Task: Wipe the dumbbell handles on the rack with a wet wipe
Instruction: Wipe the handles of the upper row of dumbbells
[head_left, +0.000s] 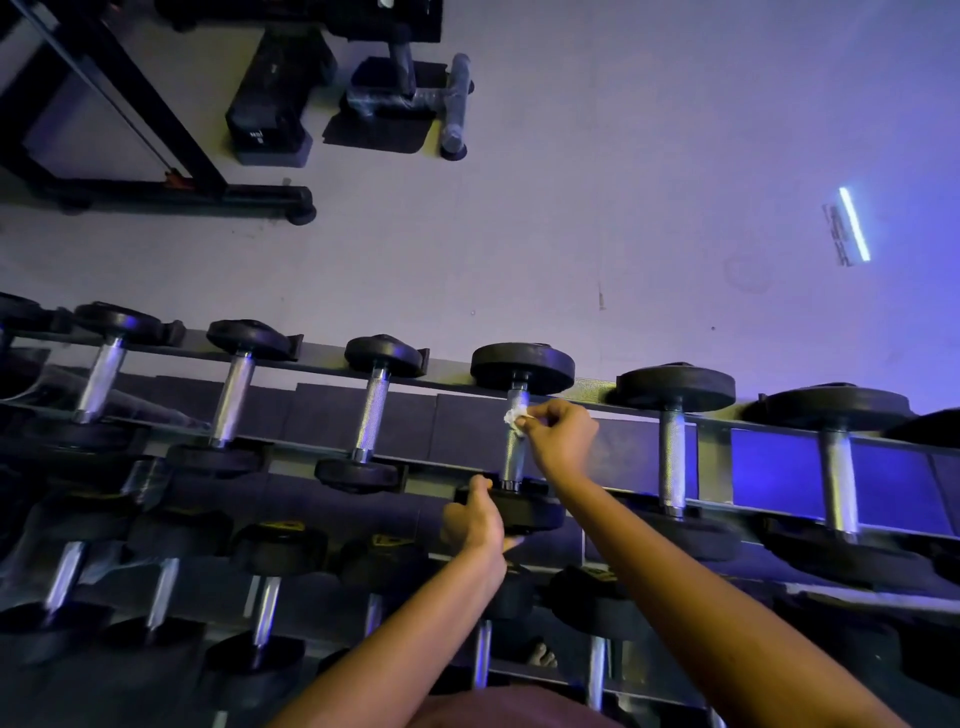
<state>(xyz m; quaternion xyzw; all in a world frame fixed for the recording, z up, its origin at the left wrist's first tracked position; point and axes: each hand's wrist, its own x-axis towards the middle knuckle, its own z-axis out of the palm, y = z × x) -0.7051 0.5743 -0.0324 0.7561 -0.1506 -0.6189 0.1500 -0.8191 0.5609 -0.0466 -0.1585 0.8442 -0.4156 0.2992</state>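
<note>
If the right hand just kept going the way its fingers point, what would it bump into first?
Most likely the dumbbell handle just ahead: the right hand pinches a wet wipe that seems to touch it, though depth is unclear.

A pale floor (649, 156) fills the far half of the scene, with a bright strip of light (854, 223) lying on it at the far right. At the far left stands a black machine frame (249, 195), its slanted beam meeting a low base bar near a small orange-red part (174, 181). Just right of it sits a black block (270, 109), then a dark mat (379, 132) with a grey plastic-wrapped tube (457, 104) at its right edge.
</note>
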